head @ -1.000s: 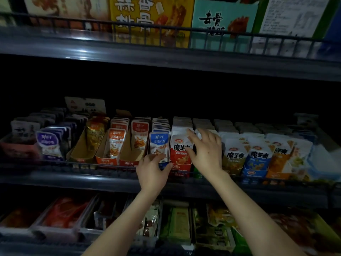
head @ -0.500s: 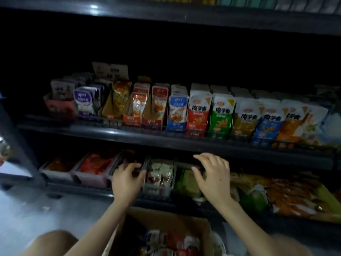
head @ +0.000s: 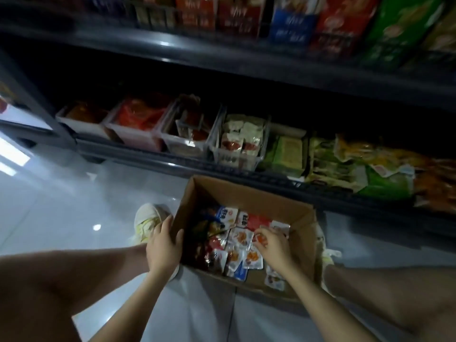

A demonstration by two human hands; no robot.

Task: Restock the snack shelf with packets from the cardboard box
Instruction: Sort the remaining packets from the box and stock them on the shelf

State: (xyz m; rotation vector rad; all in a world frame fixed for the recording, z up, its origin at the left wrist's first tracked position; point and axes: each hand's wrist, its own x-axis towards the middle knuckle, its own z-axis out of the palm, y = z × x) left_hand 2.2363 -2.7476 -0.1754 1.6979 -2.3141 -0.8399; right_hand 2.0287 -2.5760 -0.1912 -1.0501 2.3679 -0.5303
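The left hand point(head: 164, 245) grips the cardboard box point(head: 246, 193) by its wall; right of that grip, the right hand point(head: 272, 245) touches packets point(head: 240, 236).

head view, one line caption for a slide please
Beside the snack shelf, left grip holds the cardboard box wall while right grip reaches into the loose snack packets.

No text legible — print on upper-shelf packets point(head: 291, 23) and packets point(head: 240, 239) in cardboard box point(head: 246, 193) blurred.
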